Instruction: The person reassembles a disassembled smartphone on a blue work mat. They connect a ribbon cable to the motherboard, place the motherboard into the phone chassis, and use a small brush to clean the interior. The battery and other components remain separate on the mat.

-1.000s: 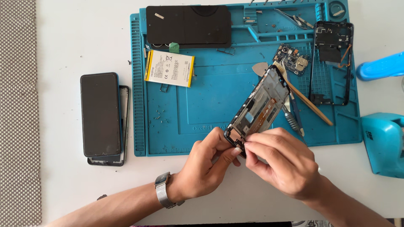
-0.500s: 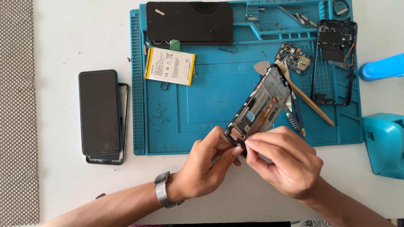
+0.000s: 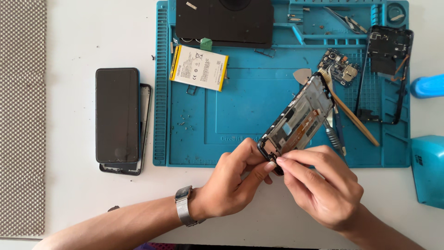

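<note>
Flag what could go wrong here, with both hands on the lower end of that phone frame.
1. The phone frame is gripped only at its lower end by the left hand and right hand, the rest sticking out above the blue mat; it could flex or slip.
2. Its upper end sits close to the circuit board and wooden stick; a swing might knock them.
3. Tiny loose bits on the mat may scatter.

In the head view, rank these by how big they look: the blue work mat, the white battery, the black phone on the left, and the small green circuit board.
1. blue work mat
2. black phone
3. white battery
4. green circuit board

All lie flat on the table, so nearness hardly skews this.
</note>
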